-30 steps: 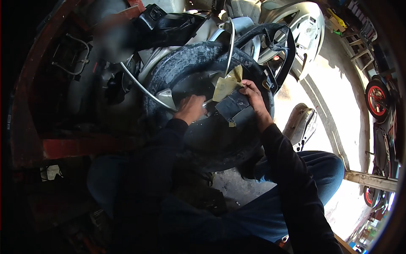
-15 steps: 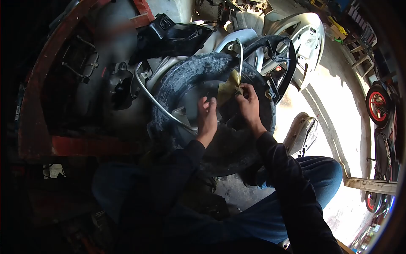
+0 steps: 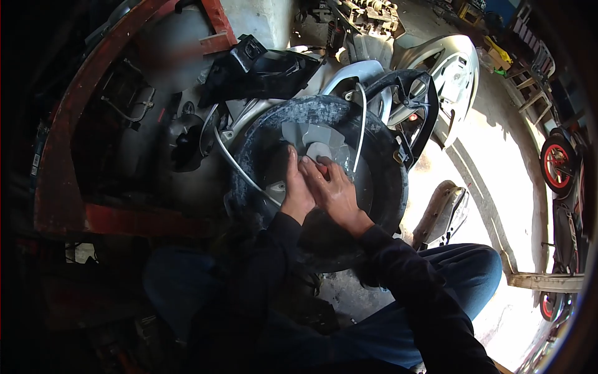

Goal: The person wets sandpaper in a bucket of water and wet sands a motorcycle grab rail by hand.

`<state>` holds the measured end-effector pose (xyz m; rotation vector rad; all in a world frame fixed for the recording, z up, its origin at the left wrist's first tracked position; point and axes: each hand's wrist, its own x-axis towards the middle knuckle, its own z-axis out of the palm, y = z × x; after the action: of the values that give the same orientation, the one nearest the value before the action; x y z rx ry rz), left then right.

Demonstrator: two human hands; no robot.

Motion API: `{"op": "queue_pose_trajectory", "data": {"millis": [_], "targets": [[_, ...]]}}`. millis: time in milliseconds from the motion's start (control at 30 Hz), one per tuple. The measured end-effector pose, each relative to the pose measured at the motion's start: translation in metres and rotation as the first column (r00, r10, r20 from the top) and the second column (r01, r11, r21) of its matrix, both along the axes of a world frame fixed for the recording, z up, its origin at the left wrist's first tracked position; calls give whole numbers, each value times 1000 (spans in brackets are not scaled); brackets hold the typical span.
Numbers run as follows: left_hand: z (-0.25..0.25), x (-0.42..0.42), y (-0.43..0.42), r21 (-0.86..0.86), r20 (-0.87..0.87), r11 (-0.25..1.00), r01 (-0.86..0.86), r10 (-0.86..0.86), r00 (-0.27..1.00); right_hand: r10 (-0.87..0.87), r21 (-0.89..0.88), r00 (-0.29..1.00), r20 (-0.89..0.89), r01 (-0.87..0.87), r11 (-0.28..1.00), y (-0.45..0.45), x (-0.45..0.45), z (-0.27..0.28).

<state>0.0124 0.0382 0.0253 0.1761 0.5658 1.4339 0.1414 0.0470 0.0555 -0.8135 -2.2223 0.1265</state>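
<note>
My left hand and my right hand are together above a large black tub. The right fingers are closed around the lower edge of a pale oval piece, whose kind I cannot make out. My left thumb stands up, while its other fingers are mostly hidden by the right hand. Beyond the oval piece are grey, sheet-like patches, possibly reflections. A pale curved rim of a part rises from the tub on the right, and its other arm reaches over the left side.
Black plastic fairing lies behind the tub, beside a light blue panel and a white body panel. A red metal frame borders the left. Another panel lies right, near my knee.
My hands have come together, the right moving left and down. The yellowish sheet at my right hand no longer shows, and a pale oval piece appears at the fingers. The view has shifted slightly.
</note>
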Motion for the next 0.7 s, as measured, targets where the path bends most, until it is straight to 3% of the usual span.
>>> {"op": "queue_pose_trajectory", "data": {"millis": [67,133,200,333,467,533,667,700], "targets": [[4,-3,-3,26,41,1000,14,-15,999,8,-9,1000,25,-8,1000,-2,-2,-1],[11,2,-2,-60,35,996,-73,75,997,16,-26,999,39,-15,1000,-2,-1,-2],[3,-1,4,-94,-42,989,-118,115,993,24,-40,1000,21,-23,999,-2,-2,-7],[-1,-2,9,-35,-65,993,-110,108,992,28,-77,998,-62,-33,996,-3,-2,-18],[-1,5,13,-40,-66,988,-146,144,987,67,-225,981,-184,-109,968,-3,3,-18],[-2,6,12,-23,-36,993,-117,116,993,-44,-430,953,-301,-94,898,-4,3,-19],[18,12,9,-82,-313,979,-185,151,938,-110,-486,935,-337,-73,871,0,2,-21],[5,15,11,-64,-409,980,-186,144,901,-205,-662,882,-424,-148,734,1,-1,-29]]}}
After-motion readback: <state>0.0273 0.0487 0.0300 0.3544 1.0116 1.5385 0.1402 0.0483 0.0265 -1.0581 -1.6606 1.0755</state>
